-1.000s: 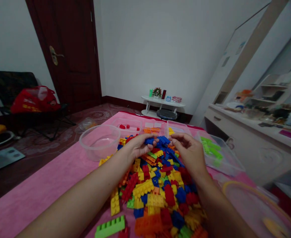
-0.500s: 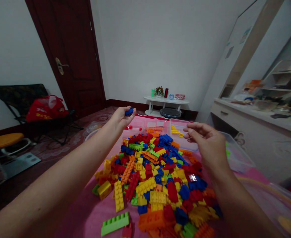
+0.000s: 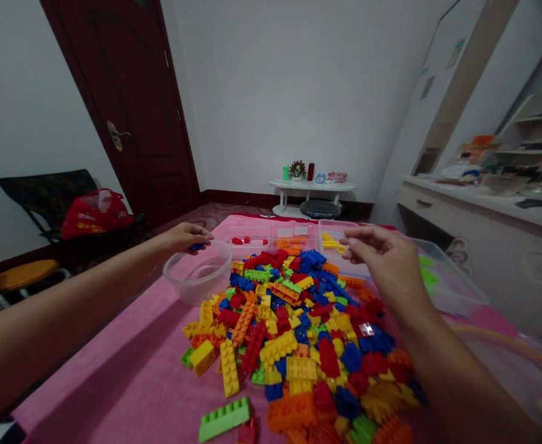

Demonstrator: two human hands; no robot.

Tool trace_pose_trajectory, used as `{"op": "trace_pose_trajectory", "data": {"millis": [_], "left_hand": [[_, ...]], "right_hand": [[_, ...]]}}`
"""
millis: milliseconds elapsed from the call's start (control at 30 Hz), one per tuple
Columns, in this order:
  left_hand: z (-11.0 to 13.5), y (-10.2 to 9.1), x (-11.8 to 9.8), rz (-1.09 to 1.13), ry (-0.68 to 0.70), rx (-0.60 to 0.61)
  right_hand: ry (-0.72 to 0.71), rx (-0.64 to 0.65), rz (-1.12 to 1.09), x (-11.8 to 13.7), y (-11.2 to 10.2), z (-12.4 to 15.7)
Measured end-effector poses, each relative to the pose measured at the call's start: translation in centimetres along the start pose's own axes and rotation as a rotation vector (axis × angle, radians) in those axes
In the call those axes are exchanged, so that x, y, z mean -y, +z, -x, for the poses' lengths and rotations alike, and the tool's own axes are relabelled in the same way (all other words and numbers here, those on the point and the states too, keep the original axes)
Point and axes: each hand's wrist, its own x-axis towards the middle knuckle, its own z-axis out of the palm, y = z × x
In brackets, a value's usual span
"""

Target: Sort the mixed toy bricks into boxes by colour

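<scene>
My left hand (image 3: 184, 237) reaches out over the clear round bowl (image 3: 197, 285) at the left, fingers closed around a small blue brick (image 3: 198, 246). My right hand (image 3: 384, 259) hovers above the far right side of a big heap of coloured bricks (image 3: 298, 333), fingers loosely curled and apart, holding nothing. The heap lies on a pink cloth (image 3: 127, 376). A light green long brick (image 3: 223, 419) lies alone near the front.
Clear trays stand behind the heap: one with red bricks (image 3: 247, 237), one with orange (image 3: 291, 237), one with yellow (image 3: 333, 243), one with green (image 3: 437, 277) at the right. A dresser (image 3: 483, 246) is on the right; a dark door (image 3: 127, 111) and chair (image 3: 53, 197) on the left.
My left hand lifted a blue brick off the heap, swung left and came down over the clear bowl. My right hand drew back from the heap and hovers.
</scene>
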Motion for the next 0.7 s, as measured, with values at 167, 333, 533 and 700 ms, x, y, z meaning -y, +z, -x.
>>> {"op": "trace_pose_trajectory", "data": {"millis": [167, 333, 533, 700], "left_hand": [[0.6, 0.1, -0.8, -0.622, 0.227, 0.088], [0.8, 4.4, -5.2, -0.848, 0.457, 0.038], [-1.4, 15.2, -8.6, -0.625, 0.781, 0.158], [-4.2, 21.7, -8.8, -0.606, 0.834, 0.205]], "right_hand": [[0.013, 0.021, 0.015, -0.5, 0.3, 0.0], [0.02, 0.024, 0.012, -0.6, 0.4, 0.0], [0.016, 0.009, 0.01, -0.4, 0.1, -0.2], [0.016, 0.011, 0.01, -0.5, -0.2, -0.3]]}}
